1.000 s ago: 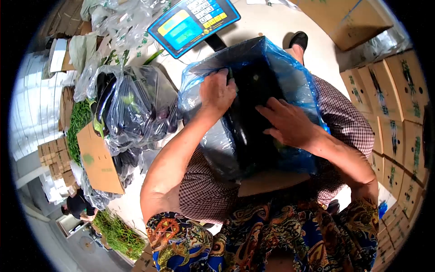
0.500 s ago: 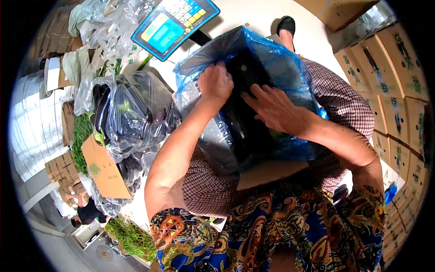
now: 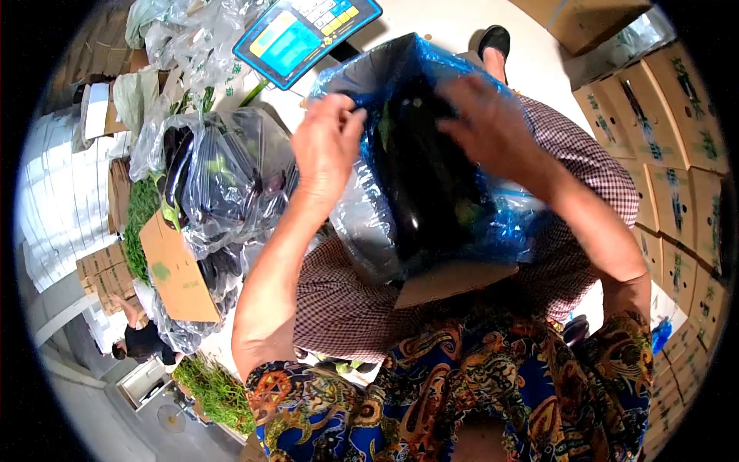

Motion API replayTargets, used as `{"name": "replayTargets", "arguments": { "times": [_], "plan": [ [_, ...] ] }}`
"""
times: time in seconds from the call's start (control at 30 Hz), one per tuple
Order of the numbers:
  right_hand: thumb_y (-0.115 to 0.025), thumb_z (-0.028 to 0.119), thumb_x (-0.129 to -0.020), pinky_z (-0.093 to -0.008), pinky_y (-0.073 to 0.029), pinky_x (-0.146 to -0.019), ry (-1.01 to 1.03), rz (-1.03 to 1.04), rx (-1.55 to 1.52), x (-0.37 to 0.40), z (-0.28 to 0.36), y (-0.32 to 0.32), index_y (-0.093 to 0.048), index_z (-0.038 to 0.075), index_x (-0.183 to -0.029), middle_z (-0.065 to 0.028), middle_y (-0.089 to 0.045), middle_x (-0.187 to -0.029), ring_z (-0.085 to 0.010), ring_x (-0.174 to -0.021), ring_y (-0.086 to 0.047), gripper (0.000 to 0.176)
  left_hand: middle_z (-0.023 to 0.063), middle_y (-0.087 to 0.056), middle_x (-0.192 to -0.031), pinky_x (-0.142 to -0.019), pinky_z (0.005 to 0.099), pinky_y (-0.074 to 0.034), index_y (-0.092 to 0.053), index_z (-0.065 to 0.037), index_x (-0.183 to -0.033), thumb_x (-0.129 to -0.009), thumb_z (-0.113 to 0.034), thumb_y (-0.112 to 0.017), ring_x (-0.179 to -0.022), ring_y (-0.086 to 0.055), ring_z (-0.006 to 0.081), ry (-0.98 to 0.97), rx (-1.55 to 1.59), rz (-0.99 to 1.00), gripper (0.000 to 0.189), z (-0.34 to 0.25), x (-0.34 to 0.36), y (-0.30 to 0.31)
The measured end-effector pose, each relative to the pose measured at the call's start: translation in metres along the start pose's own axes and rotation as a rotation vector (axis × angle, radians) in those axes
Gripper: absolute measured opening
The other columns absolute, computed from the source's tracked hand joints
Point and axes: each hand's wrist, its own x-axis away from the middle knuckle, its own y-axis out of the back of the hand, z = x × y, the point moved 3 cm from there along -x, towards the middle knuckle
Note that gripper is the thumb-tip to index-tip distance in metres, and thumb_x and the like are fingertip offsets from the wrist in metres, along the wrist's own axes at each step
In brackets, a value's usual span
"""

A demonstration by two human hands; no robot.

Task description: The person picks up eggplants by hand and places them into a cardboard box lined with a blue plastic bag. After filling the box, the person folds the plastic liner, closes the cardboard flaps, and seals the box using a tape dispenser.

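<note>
Dark eggplants (image 3: 419,173) lie inside a blue plastic liner (image 3: 512,231) in an open carton (image 3: 454,285). At the carton's far left corner, the left hand (image 3: 323,146) curls its fingers narrowly by the liner's edge; whether they pinch it, I cannot tell. Over the far right edge, the blurred right hand (image 3: 496,131) has its fingers spread wide. Good handling means drawing the thin film gently, clear of stems.
</note>
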Motion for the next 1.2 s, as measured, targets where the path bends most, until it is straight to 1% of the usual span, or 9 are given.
{"name": "replayTargets", "arguments": {
  "times": [0.23,0.37,0.47,0.6,0.7,0.8,0.87,0.97,1.2],
  "plan": [
    [-0.061,0.026,-0.083,-0.0351,-0.049,-0.066,-0.189,0.074,-0.193,-0.074,-0.057,-0.015,-0.059,0.000,-0.115,-0.0128,-0.062,-0.079,-0.0254,-0.071,-0.061,0.041,0.0140,-0.060,-0.090,-0.069,0.0453,-0.050,-0.061,-0.009,-0.101,-0.077,-0.021,-0.072,-0.084,-0.061,0.0379,-0.201,-0.397,-0.152,0.029,0.023,-0.018,0.016],
    [-0.057,0.019,-0.081,-0.0397,-0.050,-0.061,-0.043,0.308,0.557,-0.100,-0.070,-0.032,-0.065,0.002,-0.074,-0.0160,-0.067,-0.072,-0.0311,-0.064,-0.063,0.020,0.0115,-0.064,-0.082,-0.064,0.0396,-0.050,-0.066,-0.010,-0.095,-0.082,-0.016,-0.069,-0.073,-0.063,0.0346,-0.299,-0.238,-0.186,0.015,0.026,-0.024,0.026],
    [-0.055,0.019,-0.084,-0.0389,-0.049,-0.059,-0.215,0.004,0.001,-0.084,-0.060,0.012,-0.065,0.002,-0.069,-0.0140,-0.067,-0.069,-0.0284,-0.061,-0.062,0.024,0.0115,-0.064,-0.082,-0.063,0.0397,-0.050,-0.066,-0.011,-0.095,-0.083,-0.012,-0.066,-0.072,-0.062,0.0345,-0.308,-0.395,-0.213,0.012,0.033,-0.024,0.042],
    [-0.057,0.020,-0.093,-0.0376,-0.052,-0.074,0.111,0.379,-0.217,-0.048,-0.011,0.028,-0.056,0.006,-0.113,-0.0088,-0.059,-0.098,-0.0217,-0.077,-0.062,0.024,0.0098,-0.067,-0.090,-0.061,0.0392,-0.051,-0.067,-0.014,-0.095,-0.084,-0.008,-0.062,-0.073,-0.063,0.0350,-0.412,-0.399,-0.199,0.013,0.013,-0.007,0.049],
    [-0.052,0.016,-0.095,-0.0400,-0.049,-0.081,0.555,0.497,0.528,0.007,0.030,0.022,-0.060,0.007,-0.088,-0.0087,-0.058,-0.075,-0.0232,-0.076,-0.063,0.014,0.0110,-0.062,-0.087,-0.064,0.0368,-0.053,-0.064,-0.010,-0.101,-0.076,-0.002,-0.063,-0.077,-0.064,0.0312,-0.461,-0.214,-0.038,0.026,-0.008,0.017,0.041],
    [-0.056,0.015,-0.092,-0.0438,-0.049,-0.085,-0.013,1.214,0.044,0.050,0.032,0.004,-0.059,0.008,-0.085,-0.0062,-0.060,-0.082,-0.0254,-0.084,-0.064,0.010,0.0086,-0.057,-0.079,-0.063,0.0398,-0.053,-0.061,-0.012,-0.090,-0.077,-0.007,-0.060,-0.075,-0.063,0.0292,-0.779,-0.329,0.470,0.014,0.001,0.068,0.011],
    [-0.067,0.014,-0.083,-0.0428,-0.049,-0.087,0.017,0.765,-0.076,0.055,0.020,0.020,-0.058,0.006,-0.103,-0.0089,-0.058,-0.103,-0.0295,-0.093,-0.062,0.024,0.0109,-0.058,-0.081,-0.065,0.0415,-0.053,-0.061,-0.009,-0.089,-0.078,-0.008,-0.062,-0.074,-0.063,0.0291,-0.573,-0.290,0.708,0.011,-0.007,0.088,0.017],
    [-0.075,0.009,-0.073,-0.0446,-0.048,-0.090,-0.046,0.191,0.069,0.039,0.013,0.043,-0.052,0.005,-0.123,-0.0162,-0.054,-0.118,-0.0359,-0.105,-0.056,0.055,0.0157,-0.060,-0.089,-0.069,0.0413,-0.052,-0.061,-0.007,-0.101,-0.082,-0.018,-0.067,-0.080,-0.064,0.0341,-0.261,-0.040,0.170,0.023,0.009,0.062,0.041],
    [-0.064,0.015,-0.084,-0.0432,-0.048,-0.077,-0.143,0.236,0.057,0.003,-0.055,-0.005,-0.063,0.004,-0.098,-0.0187,-0.063,-0.091,-0.0334,-0.091,-0.058,0.018,0.0179,-0.060,-0.102,-0.079,0.0473,-0.049,-0.054,-0.011,-0.123,-0.079,-0.019,-0.071,-0.090,-0.060,0.0401,0.051,-0.365,0.292,0.048,0.042,0.060,0.027]
  ]
}}
